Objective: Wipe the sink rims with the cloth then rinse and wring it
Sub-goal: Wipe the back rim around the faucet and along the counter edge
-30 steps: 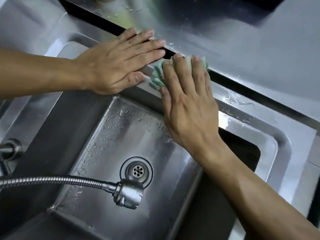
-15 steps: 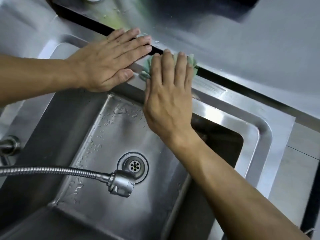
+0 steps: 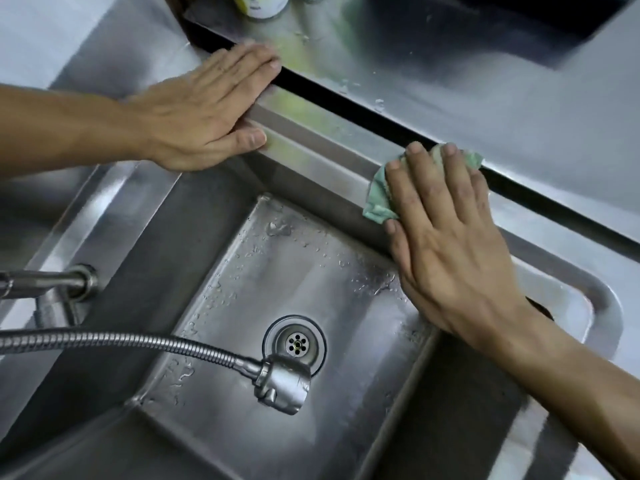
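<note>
We see the right hand (image 3: 446,244) pressing the green cloth (image 3: 379,199) flat-fingered on the sink's far rim (image 3: 311,157), left hand (image 3: 201,116) flat, grip holding nothing.

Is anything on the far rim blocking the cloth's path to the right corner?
Nothing visible does. The right hand presses the green cloth flat on the far rim; the rim stretch toward the right corner looks bare. The left hand rests on the rim on the other side.
</note>
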A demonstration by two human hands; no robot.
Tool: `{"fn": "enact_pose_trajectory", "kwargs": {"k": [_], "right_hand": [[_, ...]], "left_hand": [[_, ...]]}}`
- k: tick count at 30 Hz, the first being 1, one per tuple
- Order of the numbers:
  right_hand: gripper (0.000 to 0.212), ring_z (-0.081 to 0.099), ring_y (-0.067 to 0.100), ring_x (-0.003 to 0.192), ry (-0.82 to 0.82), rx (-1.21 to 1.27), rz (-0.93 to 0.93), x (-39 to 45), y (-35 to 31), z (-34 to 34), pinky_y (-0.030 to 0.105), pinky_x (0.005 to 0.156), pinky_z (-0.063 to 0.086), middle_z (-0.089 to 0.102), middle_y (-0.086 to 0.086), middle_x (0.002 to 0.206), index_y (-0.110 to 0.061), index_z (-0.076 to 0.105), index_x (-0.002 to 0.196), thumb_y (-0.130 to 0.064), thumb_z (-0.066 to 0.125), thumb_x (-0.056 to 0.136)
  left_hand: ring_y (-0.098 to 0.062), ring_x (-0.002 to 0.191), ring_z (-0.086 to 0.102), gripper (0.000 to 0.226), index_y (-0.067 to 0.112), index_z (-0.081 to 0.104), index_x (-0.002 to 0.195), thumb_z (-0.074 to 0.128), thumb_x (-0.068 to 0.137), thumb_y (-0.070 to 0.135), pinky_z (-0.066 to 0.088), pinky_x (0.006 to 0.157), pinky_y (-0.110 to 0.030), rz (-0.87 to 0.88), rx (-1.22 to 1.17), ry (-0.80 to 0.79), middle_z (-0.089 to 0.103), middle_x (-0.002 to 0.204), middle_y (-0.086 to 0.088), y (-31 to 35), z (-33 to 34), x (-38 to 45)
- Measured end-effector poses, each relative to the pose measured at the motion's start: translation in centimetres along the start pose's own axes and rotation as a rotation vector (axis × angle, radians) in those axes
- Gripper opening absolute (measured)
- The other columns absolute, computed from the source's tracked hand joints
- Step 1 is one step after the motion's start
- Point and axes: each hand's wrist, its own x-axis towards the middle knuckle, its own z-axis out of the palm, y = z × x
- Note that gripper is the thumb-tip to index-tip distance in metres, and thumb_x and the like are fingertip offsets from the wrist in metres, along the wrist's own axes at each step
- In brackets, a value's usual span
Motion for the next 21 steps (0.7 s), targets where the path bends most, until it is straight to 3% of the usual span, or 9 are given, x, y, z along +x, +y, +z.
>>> {"fn": "enact_pose_trajectory", "kwargs": {"k": [4, 9, 14, 17, 21], "right_hand": [[0.059, 0.018, 0.048, 0.154, 0.055, 0.017, -0.052, 6.9, -5.1, 2.0, 0.059, 0.126, 0.014, 0.025, 0.024, 0.166, -0.003, 0.03, 0.159, -0.035, 0.028, 0.11], [0.057, 0.025, 0.046, 0.153, 0.071, 0.055, -0.089, 13.0, -9.3, 3.2, 0.055, 0.125, 0.02, 0.032, 0.022, 0.164, -0.004, 0.036, 0.157, -0.032, 0.031, 0.108], [0.059, 0.009, 0.042, 0.158, -0.088, -0.049, -0.021, 2.0, -1.9, 0.4, 0.058, 0.126, 0.012, 0.016, 0.019, 0.17, -0.002, 0.014, 0.163, -0.029, 0.018, 0.111], [0.058, 0.016, 0.045, 0.156, -0.096, -0.036, 0.053, -4.0, 1.7, -1.5, 0.063, 0.124, 0.014, 0.028, 0.025, 0.164, 0.007, 0.022, 0.158, -0.023, 0.028, 0.109], [0.058, 0.018, 0.054, 0.152, -0.006, 0.004, 0.24, -0.7, -1.6, -0.4, 0.063, 0.125, 0.012, 0.024, 0.028, 0.165, 0.001, 0.032, 0.157, -0.031, 0.032, 0.109]], "left_hand": [[-0.017, 0.158, -0.017, 0.076, 0.013, -0.007, 0.163, 0.013, 0.105, 0.057, -0.008, 0.128, -0.038, -0.101, -0.077, 0.048, -0.012, 0.172, -0.004, -0.4, 0.8, -1.0], [-0.016, 0.159, -0.012, 0.068, 0.011, -0.001, 0.164, 0.017, 0.107, 0.043, -0.009, 0.128, -0.032, -0.098, -0.1, 0.114, -0.006, 0.173, -0.005, -0.8, 1.4, -1.2], [-0.013, 0.158, -0.013, 0.067, 0.014, -0.002, 0.165, 0.014, 0.107, 0.046, -0.005, 0.129, -0.038, -0.084, -0.113, 0.1, -0.007, 0.173, -0.003, -0.8, 1.1, -1.2], [-0.014, 0.158, -0.015, 0.068, 0.015, -0.003, 0.165, 0.013, 0.107, 0.048, -0.007, 0.129, -0.037, -0.068, -0.109, 0.111, -0.009, 0.173, -0.003, -0.8, 1.2, -1.4], [-0.024, 0.159, -0.011, 0.068, 0.011, 0.002, 0.165, 0.019, 0.107, 0.045, -0.007, 0.129, -0.043, 0.081, -0.068, 0.119, -0.004, 0.173, -0.008, -0.6, 0.8, -1.0]]}}
